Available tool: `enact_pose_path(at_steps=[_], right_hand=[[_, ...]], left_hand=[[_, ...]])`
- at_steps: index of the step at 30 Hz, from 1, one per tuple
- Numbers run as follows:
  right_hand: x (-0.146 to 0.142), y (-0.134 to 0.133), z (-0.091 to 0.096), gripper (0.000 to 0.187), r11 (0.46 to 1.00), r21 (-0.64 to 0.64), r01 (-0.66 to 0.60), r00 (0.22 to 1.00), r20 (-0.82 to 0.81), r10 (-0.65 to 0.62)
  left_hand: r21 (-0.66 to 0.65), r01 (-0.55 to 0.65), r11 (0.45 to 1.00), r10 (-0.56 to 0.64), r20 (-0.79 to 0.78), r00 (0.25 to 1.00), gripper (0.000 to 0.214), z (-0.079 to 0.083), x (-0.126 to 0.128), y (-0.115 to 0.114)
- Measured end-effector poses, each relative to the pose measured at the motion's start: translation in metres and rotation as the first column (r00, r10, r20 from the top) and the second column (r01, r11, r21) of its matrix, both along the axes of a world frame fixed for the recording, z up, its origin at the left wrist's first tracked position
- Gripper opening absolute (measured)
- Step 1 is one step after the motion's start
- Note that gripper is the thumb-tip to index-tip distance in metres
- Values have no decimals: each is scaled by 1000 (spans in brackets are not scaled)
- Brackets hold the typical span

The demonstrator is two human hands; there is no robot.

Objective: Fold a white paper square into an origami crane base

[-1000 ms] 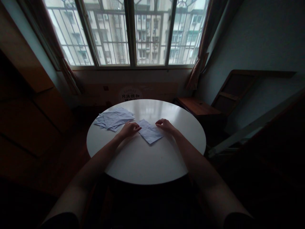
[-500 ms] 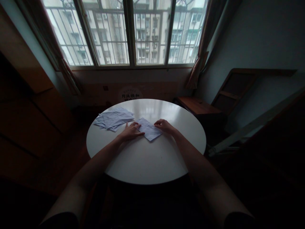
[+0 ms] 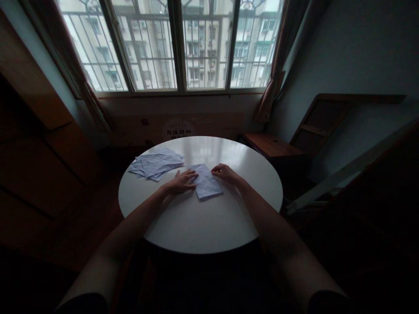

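Observation:
A creased sheet of whitish paper point(image 3: 207, 185), its layers hard to make out, lies flat near the middle of the round white table. My left hand point(image 3: 181, 181) rests over its left edge with the fingers spread and the fingertips on the paper. At the opposite edge, my right hand point(image 3: 225, 172) has its fingers curled, thumb and forefinger pinched together at the upper right side of the sheet. Fold lines run across the paper's surface. To the left lies a loose pile of similar creased papers point(image 3: 159, 162), apart from both hands.
The round table point(image 3: 199, 235) has a curved edge close to my forearms. Beyond it are a long box with printed writing point(image 3: 216, 124) and a barred window. A low wooden stand point(image 3: 271, 145) is at the back right, and wooden cabinets point(image 3: 19, 170) are on the left.
The sheet has turned so that its lower edge, rather than a corner, faces me. My left hand has shifted slightly with it; my right hand stays nearly in place.

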State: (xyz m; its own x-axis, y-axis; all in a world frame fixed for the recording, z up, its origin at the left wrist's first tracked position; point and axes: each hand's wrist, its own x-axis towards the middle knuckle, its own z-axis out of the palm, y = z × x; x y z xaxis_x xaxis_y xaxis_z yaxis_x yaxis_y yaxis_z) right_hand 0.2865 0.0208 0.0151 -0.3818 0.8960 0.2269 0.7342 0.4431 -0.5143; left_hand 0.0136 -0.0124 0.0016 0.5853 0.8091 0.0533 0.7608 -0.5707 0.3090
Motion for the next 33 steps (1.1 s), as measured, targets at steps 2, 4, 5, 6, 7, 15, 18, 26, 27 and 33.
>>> enact_pose_path(at_steps=[2,4,5,6,7,15,18,26,27,33], right_hand=[[0,0,0,20,1000,0,5,1000,9,-5],[-1,0,1,20,1000,-7,8,1000,26,-8],[-1,-1,2,21,1000,-15,7,999,37,-7],[-2,-1,2,21,1000,-24,11,999,48,-9],[-2,-2,2,21,999,-27,26,998,63,-25],[1,-3,-4,55,948,-46,314,921,258,-292],[0,-5,-3,58,944,-92,316,904,330,-271],[-2,-6,1,60,945,-106,310,882,402,-244],[-2,-6,0,59,946,-104,308,881,406,-242],[-2,-5,-1,58,948,-93,304,879,412,-241]], left_hand=[[-8,-1,1000,1,-6,1000,64,0,0,0],[-12,-6,1000,6,-6,1000,66,1,1,-1],[-13,-8,1000,8,-4,1000,69,1,1,-2],[-15,-8,1000,8,-1,1000,72,2,2,-4],[-17,-7,1000,7,1,1000,75,3,2,-5],[-46,-14,999,14,-17,1000,87,11,5,-13],[-59,-32,998,30,-40,999,89,13,6,-13],[-78,-73,994,67,-75,995,102,14,10,-14],[-75,-78,994,72,-81,994,103,14,11,-14],[-31,-139,990,136,-104,985,101,13,10,-14]])
